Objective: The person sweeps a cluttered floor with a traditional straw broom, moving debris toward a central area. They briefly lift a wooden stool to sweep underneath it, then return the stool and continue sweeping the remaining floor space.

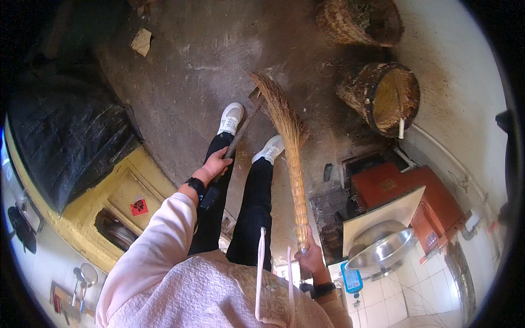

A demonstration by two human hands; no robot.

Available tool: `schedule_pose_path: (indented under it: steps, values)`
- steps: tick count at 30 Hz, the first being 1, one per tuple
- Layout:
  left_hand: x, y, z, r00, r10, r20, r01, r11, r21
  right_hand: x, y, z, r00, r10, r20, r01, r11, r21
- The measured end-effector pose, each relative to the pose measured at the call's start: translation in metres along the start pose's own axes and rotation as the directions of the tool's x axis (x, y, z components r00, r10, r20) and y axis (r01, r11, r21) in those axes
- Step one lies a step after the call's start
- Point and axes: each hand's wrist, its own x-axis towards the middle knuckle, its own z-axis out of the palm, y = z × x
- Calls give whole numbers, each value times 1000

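Observation:
My left hand (217,162) grips the handle of a small long-handled shovel (246,124), which slants forward past my left shoe. Its metal head lies partly behind the bristles of a straw broom (297,180). With my right hand (312,255), near my right hip, I hold the bound lower end of the broom's handle. The bristles fan out ahead of my white shoes (270,149), over the dark concrete floor (197,82). Whether the bristle tips touch the floor cannot be told.
At the right, a worn wooden bucket (357,96) stands near a wall pipe, with a woven basket (336,20) beyond it. A steel basin (381,250) and a blue bottle (351,279) are lower right. On the left, black sheeting (69,131) covers part of a yellow cabinet (143,180).

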Motion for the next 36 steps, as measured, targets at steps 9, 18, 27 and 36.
schedule_pose_path:
  steps: [9,18,27,36]
  values:
    - [-87,129,42,950,302,81,-312,931,192,-85,14,17,958,-151,-245,221,931,291]
    - [-70,335,133,901,398,172,-427,742,516,-67,-50,3,804,-291,-518,592,477,649]
    - [-96,331,138,894,406,190,-440,716,542,-89,-52,-15,799,-351,-487,585,269,765]
    - [-140,202,83,924,382,-19,-348,859,375,-100,1,-24,879,-397,-264,419,377,826]
